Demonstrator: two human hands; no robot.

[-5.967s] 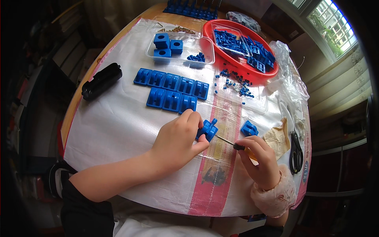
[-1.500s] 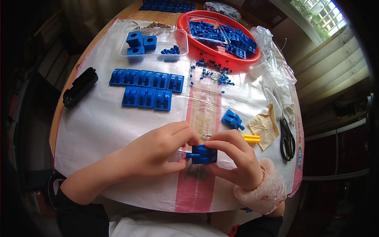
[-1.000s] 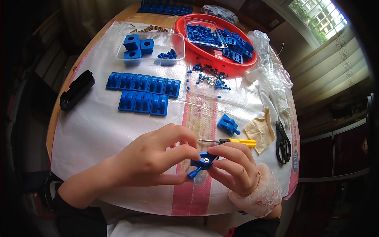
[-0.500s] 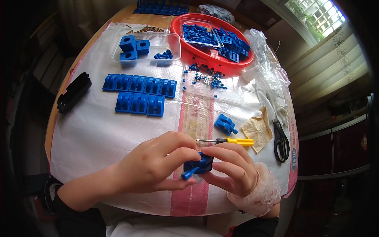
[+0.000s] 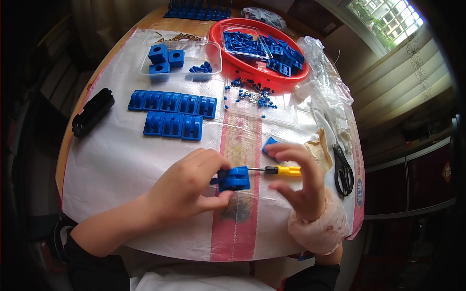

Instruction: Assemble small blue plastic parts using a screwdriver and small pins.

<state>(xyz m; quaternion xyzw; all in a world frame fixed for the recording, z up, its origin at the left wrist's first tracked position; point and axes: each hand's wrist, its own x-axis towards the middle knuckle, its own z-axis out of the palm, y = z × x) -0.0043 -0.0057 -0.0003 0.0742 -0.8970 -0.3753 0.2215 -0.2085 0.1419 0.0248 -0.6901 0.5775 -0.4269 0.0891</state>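
Item 1: left hand (image 5: 187,182), centre of the frame, left of the pink-edged stripe. Grip closed on one blue bracket (image 5: 235,178), index finger at its upper left, thumb at its lower left corner. The pinch is probably kept to this side to leave the other side free.

Item 2: right hand (image 5: 310,189), right of centre. Grip apart: thumb and fingers spread about a yellow-handled screwdriver (image 5: 289,170), apparently nothing held. The tool lies across the middle of the frame, presumably for easy reach. Whether its tip touches the bracket or passes behind it cannot be told.

Item 3: second bracket (image 5: 268,147), just above the screwdriver, partly hidden by the right fingers; it lies apart from the rows, perhaps as a separate lot.

Item 4: an upper row of brackets (image 5: 171,103), five, and a lower row (image 5: 172,126), three, left of centre. Pieces set side by side, likely for neatness and easy counting.

Item 5: clear tray (image 5: 219,60), upper left of centre, seemingly there to contain cubes (image 5: 159,53) and small blue pieces (image 5: 201,69).

Appearance of the held bracket: glossy, deep blue, flat-based, with raised curved ribs and a groove between them; a short blue stub projects at left.
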